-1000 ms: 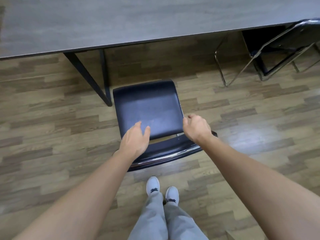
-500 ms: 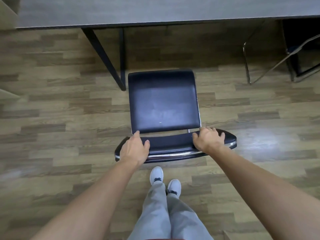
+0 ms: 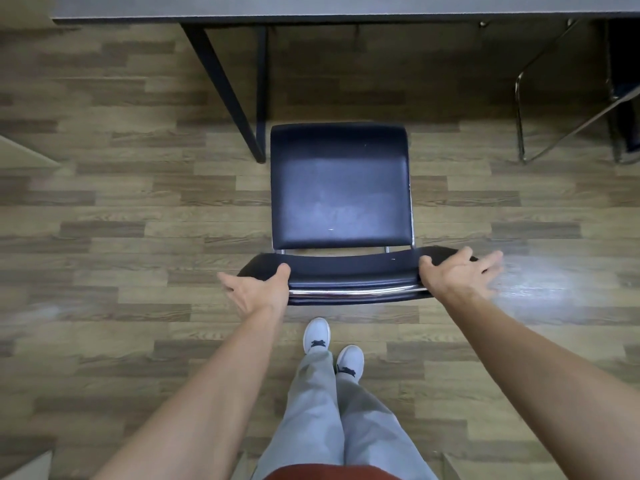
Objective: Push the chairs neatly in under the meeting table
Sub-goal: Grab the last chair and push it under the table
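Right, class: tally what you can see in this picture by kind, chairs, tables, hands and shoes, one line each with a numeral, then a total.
Chairs: 2, the black chair being held and a second chair partly under the table at the right edge.
Tables: 1, the meeting table.
Hands: 2, left hand, right hand.
Shoes: 2, white shoes.
Total: 7
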### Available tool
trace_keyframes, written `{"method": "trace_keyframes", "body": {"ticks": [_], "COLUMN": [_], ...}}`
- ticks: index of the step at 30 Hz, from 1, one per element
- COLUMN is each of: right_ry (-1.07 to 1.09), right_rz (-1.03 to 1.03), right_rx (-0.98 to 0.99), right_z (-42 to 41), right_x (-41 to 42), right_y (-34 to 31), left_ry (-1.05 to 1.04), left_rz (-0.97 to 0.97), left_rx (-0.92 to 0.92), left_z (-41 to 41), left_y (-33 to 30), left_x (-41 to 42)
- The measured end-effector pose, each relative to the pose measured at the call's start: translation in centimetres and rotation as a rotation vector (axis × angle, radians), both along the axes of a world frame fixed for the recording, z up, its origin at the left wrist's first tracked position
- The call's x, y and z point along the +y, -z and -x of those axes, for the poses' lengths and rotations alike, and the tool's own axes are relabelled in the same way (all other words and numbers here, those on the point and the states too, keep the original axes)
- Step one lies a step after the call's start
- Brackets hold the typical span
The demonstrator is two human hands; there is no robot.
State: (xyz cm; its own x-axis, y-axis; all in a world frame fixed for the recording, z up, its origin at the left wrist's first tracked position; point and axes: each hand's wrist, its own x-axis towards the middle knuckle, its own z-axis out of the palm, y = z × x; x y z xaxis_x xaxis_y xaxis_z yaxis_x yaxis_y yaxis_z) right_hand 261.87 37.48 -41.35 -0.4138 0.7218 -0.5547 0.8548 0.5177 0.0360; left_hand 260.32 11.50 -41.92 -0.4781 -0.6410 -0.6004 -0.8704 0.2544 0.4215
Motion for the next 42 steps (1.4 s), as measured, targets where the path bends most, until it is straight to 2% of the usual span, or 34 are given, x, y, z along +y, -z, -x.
{"method": "trace_keyframes", "body": {"ticks": [5, 9, 12, 16, 30, 42], "right_ry": [0.43, 0.97, 1.147, 1.165, 1.081, 1.061], "right_rz": [0.139, 0.32, 0.474, 0.537, 0.483, 0.477], "right_rx": [0.243, 0.468, 0.483, 0.51, 0.603, 0.623], "right_z": [-0.5, -0.5, -0.3, -0.3, 0.2, 3.4], "right_x": [-0.7, -1.8, -1.9, -1.7, -2.2, -1.9], "right_y": [0.5, 0.7, 0.5, 0.6, 1.5, 1.9], "left_ry": [-0.498, -0.589, -0.596, -0.536, -0.462, -0.451], "left_rz": [-0.268, -0.488, -0.593, -0.593, -0.546, -0.612], "left_rx": [-0.006, -0.004, -0.004, -0.013, 0.005, 0.033], "left_z": [-0.4, -0.5, -0.4, -0.5, 0.5, 4.1], "left_y": [0.3, 1.1, 1.5, 1.8, 2.8, 3.3], "left_x": [1.4, 1.2, 0.5, -0.1, -0.9, -1.4]}}
